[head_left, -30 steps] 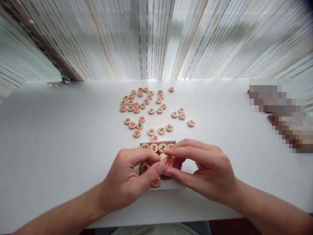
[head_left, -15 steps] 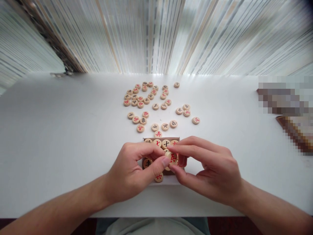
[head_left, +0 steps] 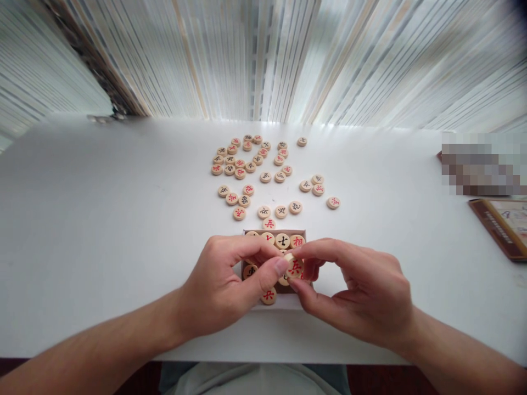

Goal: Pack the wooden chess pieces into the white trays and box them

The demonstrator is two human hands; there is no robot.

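A round wooden xiangqi piece with a red character is held above a small box. My left hand is closed, pinching the piece's left edge between thumb and index finger. At the right side, the thumb and fingertips of my right hand close on the same piece. Inside the box, rows of pieces lie face up, among them a black-marked piece and a red-marked piece; my hands hide part of them. Another red-marked piece sits at the box's near edge, beside my left thumb.
Many loose xiangqi pieces lie scattered on the white table beyond the box, the closest a red-marked piece at its far edge. Farther right is a lone piece. A brown flat case lies at the right edge. Striped curtains hang behind.
The held piece has turned slightly, and its red character shows more fully. My right fingers have shifted a little, uncovering more of the box's top-right piece. The view has moved slightly.
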